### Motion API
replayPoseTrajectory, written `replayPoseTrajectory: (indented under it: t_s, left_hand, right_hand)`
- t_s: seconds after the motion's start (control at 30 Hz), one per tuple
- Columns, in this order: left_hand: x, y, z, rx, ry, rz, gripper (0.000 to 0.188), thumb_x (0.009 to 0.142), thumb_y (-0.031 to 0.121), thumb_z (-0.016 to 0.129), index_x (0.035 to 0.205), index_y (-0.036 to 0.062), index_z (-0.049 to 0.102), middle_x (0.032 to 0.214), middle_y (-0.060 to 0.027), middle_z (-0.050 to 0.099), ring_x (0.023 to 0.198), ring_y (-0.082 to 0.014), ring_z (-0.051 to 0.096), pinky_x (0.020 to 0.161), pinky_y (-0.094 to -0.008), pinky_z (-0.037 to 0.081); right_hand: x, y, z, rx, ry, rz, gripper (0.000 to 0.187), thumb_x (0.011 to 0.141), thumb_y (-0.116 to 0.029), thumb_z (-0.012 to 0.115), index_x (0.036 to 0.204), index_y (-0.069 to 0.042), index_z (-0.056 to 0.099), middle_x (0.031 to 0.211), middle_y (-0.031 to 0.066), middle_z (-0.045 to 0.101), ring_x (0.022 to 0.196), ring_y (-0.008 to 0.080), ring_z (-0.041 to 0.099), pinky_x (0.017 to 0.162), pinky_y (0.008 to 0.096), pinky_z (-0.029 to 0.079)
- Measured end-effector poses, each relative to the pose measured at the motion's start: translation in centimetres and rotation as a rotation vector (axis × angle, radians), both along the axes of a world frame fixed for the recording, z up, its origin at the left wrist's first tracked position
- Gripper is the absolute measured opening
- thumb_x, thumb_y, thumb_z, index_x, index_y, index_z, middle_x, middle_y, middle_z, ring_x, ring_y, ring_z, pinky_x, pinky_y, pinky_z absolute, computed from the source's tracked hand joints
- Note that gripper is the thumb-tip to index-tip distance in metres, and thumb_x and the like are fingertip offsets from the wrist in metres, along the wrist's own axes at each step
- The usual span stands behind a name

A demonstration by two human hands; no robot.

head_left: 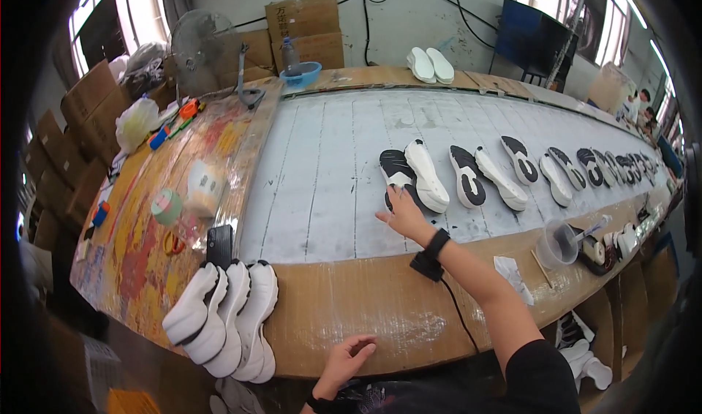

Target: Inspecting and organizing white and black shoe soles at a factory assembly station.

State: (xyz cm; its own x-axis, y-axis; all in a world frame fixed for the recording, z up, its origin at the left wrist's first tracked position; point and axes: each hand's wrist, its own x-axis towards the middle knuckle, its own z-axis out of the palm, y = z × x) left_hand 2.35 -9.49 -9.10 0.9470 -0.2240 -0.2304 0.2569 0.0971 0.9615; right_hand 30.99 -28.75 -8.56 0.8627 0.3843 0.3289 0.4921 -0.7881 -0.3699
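Note:
My right hand (404,216) reaches over the pale belt surface, fingers stretched out, fingertips on the near end of a black-and-white shoe sole (395,167) that lies with its tread up. Close beside that sole a white shoe sole (426,176) rests on its edge, tilted. My left hand (349,359) is low at the front edge of the table, holding nothing, thumb and fingers apart. At its left a row of white soles (245,319) leans together on the table corner. Further right along the belt, more soles (466,176) stand in a line.
A black corded device (426,266) hangs by my right wrist. A clear plastic tub (556,244) and a paper sheet (514,279) lie right on the wooden ledge. Left, the stained table holds a green-lidded jar (167,205) and a black box (219,244). White soles (430,66) sit at the back.

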Motion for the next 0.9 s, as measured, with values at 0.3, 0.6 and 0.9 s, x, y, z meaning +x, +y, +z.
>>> replayPoseTrajectory:
  t_s: [0.3,0.6,0.9]
  left_hand:
    - [1.7,1.3,1.8,-0.039,0.081,-0.123,0.028,0.084,0.011,0.055,0.11,-0.0005,0.053,0.1,-0.0032,0.058,0.091,-0.0087,0.053,0.081,-0.0218,0.041]
    - [8.7,2.3,6.6,-0.193,-0.523,0.434,0.047,0.091,0.019,0.042,0.13,-0.0002,0.026,0.127,-0.0122,0.037,0.114,-0.0148,0.037,0.095,-0.0263,0.03]
    - [8.9,2.9,11.8,-0.517,-0.146,0.568,0.03,0.091,0.028,0.042,0.086,0.0022,0.056,0.078,-0.0042,0.059,0.072,-0.0119,0.056,0.068,-0.0248,0.043]
  right_hand:
    - [1.0,-2.5,1.8,0.132,-0.017,-0.327,0.07,0.062,-0.018,0.066,0.122,0.002,0.036,0.118,0.0243,0.043,0.1,0.0313,0.05,0.082,0.034,0.043]
    - [-17.4,-5.0,7.9,1.298,0.668,0.029,0.049,0.067,-0.011,0.058,0.113,0.001,0.048,0.098,0.0082,0.055,0.085,0.0138,0.054,0.075,0.025,0.044]
    - [-23.7,-6.6,7.0,0.426,-0.14,0.372,0.05,0.067,-0.005,0.067,0.112,-0.005,0.047,0.105,0.0182,0.051,0.097,0.0282,0.052,0.082,0.0327,0.041]
